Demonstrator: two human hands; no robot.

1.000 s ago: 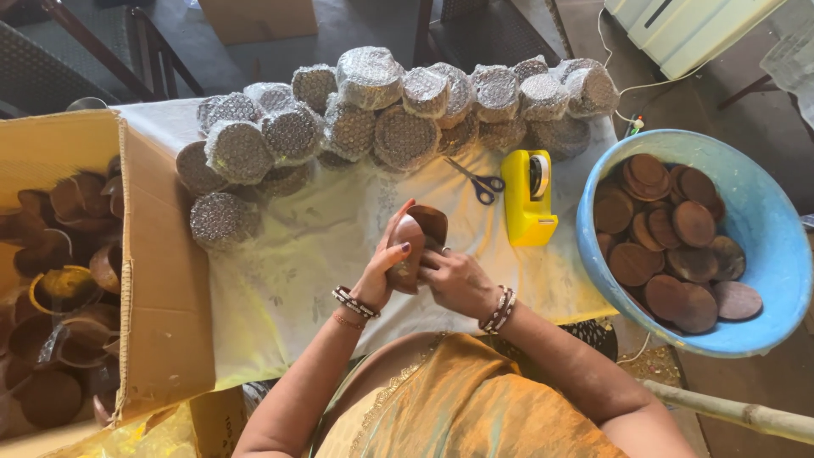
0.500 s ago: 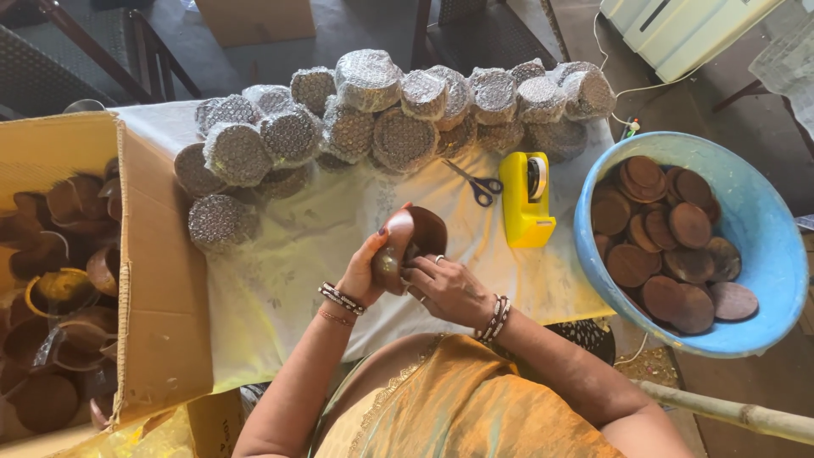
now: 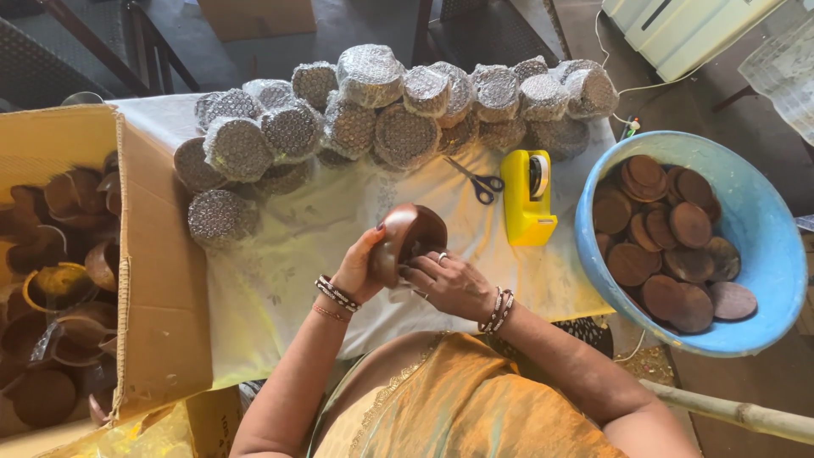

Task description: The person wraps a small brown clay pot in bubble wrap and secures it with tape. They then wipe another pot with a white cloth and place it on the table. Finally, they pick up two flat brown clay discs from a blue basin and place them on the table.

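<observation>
1. An open brown cardboard box point(image 3: 80, 254) at the far left holds dark clay cups.
2. Round bubble-wrapped packages point(image 3: 373, 110) lie heaped along the far edge of the white-covered surface point(image 3: 280, 280).
3. The left hand point(image 3: 360, 267) is clamped on a glossy brown clay bowl point(image 3: 411, 237), held tilted above the surface; the right hand point(image 3: 449, 284) has its fingers closed on the bowl's near rim.
4. Scissors point(image 3: 479, 181) lie beside a yellow tape dispenser point(image 3: 527, 199).
5. A blue plastic tub point(image 3: 763, 246) at right holds brown clay discs point(image 3: 670, 242).
</observation>
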